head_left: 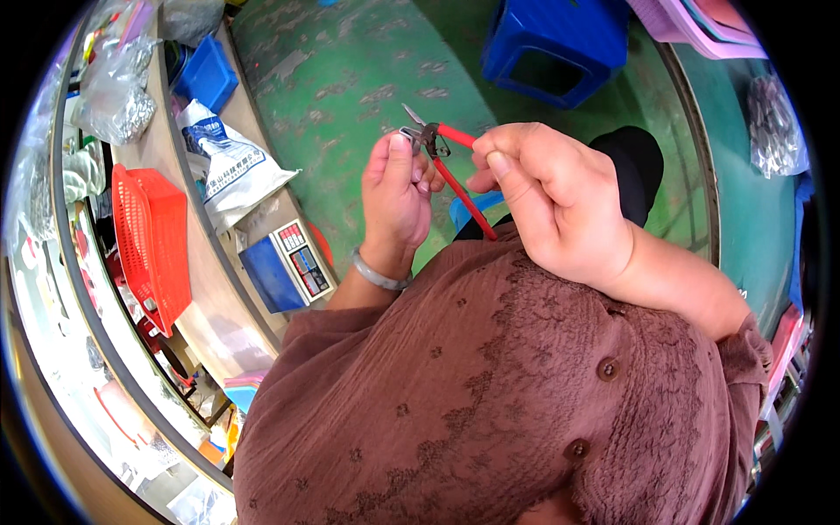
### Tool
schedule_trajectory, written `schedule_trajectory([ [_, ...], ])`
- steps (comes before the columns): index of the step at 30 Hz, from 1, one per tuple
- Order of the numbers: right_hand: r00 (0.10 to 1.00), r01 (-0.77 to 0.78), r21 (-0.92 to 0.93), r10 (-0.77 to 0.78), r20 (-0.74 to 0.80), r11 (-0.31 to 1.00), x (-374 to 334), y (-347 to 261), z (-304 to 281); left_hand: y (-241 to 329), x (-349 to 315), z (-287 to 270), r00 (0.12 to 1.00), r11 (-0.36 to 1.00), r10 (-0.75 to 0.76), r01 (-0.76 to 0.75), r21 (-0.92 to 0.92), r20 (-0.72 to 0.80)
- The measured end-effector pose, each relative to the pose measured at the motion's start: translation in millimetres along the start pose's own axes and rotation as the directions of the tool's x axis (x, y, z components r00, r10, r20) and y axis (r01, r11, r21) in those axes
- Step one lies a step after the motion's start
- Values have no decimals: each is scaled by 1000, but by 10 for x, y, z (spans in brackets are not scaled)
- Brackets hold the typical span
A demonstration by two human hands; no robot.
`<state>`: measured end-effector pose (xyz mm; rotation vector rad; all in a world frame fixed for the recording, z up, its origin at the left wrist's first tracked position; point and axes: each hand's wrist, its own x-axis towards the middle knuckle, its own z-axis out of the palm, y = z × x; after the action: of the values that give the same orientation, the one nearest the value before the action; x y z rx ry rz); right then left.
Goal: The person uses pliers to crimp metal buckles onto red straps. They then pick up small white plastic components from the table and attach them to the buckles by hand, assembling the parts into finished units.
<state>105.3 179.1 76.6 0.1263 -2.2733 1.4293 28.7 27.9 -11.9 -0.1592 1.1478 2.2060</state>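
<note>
One small silvery metal piece (408, 132) clamped in left hand (397, 194) fingers; right hand (562, 194) fingers clamped on red-handled dark-metal pliers (459, 192).

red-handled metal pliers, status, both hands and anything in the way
Left hand pinching small silvery metal piece; right hand on upper handle. Red-handled metal pliers spread open. Lower handle by brown fabric shirt, contact unclear.

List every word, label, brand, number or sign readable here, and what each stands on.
I'll locate the print without copying its wording:
White bag, on the left-hand shelf: a blue panel and blue printed characters; wording not copied.
Keypad device, below the bag in the picture: small markings on its panel, too small to read reliably.
Red-handled pliers, at the hands: no lettering can be made out.
</note>
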Motion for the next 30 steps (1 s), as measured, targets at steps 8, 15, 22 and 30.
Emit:
schedule_trajectory([
  [8, 992, -123, 54, 123, -3, 991, 144, -16, -107, 85, -22, -94, 999, 997, -26, 27, 66, -22],
  [15, 950, -297, 148, 276, 144, 943, 164, -21, -158, 103, -16, -85, 994, 995, -20, 9, 100, 106],
  [22, 933, -357, 349, 350, 87, 866, 144, 5, -122, 124, 3, -76, 987, 998, -67, 63, 32, 147],
  [30, 944, -314, 378, 328, 29, 871, 156, -4, -128, 60, -2, -76, 977, 991, -118, 128, -47, 180],
])
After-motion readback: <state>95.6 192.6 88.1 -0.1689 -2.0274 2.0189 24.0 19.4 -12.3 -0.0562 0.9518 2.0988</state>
